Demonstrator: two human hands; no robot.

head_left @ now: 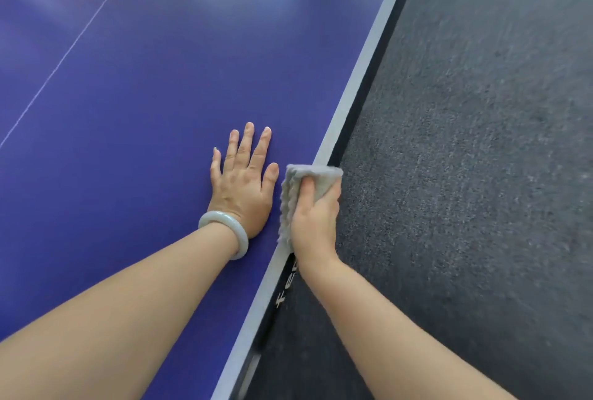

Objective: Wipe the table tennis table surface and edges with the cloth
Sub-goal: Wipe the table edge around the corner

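The blue table tennis table (144,85) fills the left of the head view, with a white border stripe (362,72) along its right edge and a black side face below it. My left hand (242,184) lies flat on the blue top, fingers straight, a pale bangle on the wrist. My right hand (316,220) grips a folded grey cloth (321,180), which wraps over the table's edge, with my thumb on top and the fingers hidden down the side.
Dark grey speckled carpet floor (481,175) lies to the right of the table edge. A thin white centre line (73,47) runs across the blue top at the left. White lettering (285,287) shows on the black side face below my right wrist.
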